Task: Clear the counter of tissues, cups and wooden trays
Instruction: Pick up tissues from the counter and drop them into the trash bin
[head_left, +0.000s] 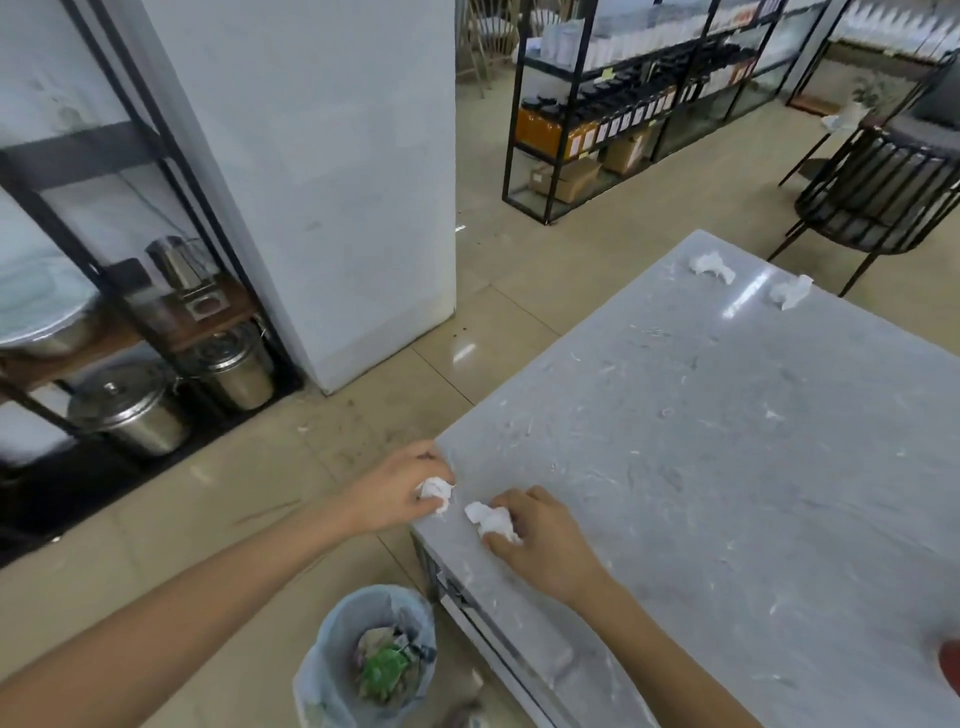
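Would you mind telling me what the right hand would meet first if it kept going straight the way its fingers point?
The right hand points left toward the counter corner, already touching a crumpled tissue. Beyond it, probably the left hand and its tissue; depth is uncertain.

White tissues (435, 491); grey marbled counter (727, 441); pale-blue bin liner (332, 644).

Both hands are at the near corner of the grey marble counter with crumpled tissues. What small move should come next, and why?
Probably drop them into the lined waste bin on the floor just below. The left hand already grips one crumpled white tissue, and the right hand is closing on another.
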